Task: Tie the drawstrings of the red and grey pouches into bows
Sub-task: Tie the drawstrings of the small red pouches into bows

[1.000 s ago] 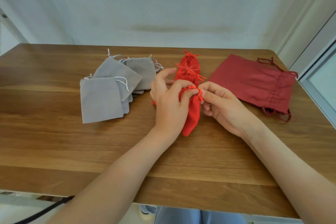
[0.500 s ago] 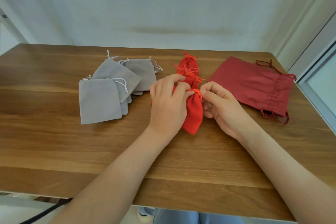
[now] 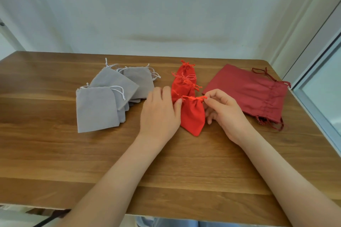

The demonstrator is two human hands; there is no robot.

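A small bright red pouch (image 3: 192,116) lies on the wooden table (image 3: 55,153), its neck cinched by an orange-red drawstring (image 3: 193,98). My left hand (image 3: 159,114) pinches the string's left end at the pouch's neck. My right hand (image 3: 224,114) pinches the right end between thumb and forefinger. The string runs taut between both hands. Behind this pouch, more small red pouches (image 3: 184,81) lie in a row with cinched necks. To the left, several grey pouches (image 3: 108,96) with white drawstrings overlap in a loose pile.
A large dark red drawstring bag (image 3: 249,92) lies flat at the right, near the table's right edge. A window frame (image 3: 317,97) stands just beyond that edge. The wall runs behind the table's far edge.
The pouch has been laid down flat toward me. My hands have moved apart, pulling the drawstring ends sideways so the string is stretched across the neck.
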